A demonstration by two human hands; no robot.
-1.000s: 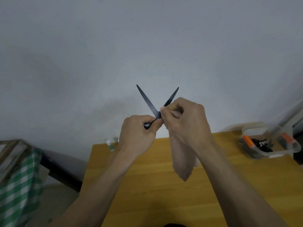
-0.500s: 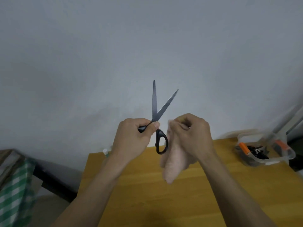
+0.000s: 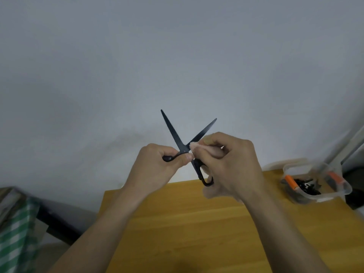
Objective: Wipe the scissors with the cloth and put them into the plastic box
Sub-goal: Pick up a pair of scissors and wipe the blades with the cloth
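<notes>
Black scissors (image 3: 173, 131) are held up in front of the wall with their blades spread in a V. My left hand (image 3: 155, 168) grips one handle, which pokes out at the left of the fist. My right hand (image 3: 230, 164) pinches a pale pink cloth (image 3: 199, 147) against the right blade near the pivot. The other handle loop hangs below, partly behind my right hand. The clear plastic box (image 3: 334, 194) stands on the table at the far right, an arm's reach from both hands.
The wooden table (image 3: 197, 233) lies below my arms. The plastic box holds dark items and has orange clips on it. A green checked fabric (image 3: 13, 233) lies at the lower left beside a dark frame. A grey wall fills the background.
The left blade swung back to the left, so the scissors opened wider. My right hand rose and brought the cloth up onto the right blade by the pivot.
</notes>
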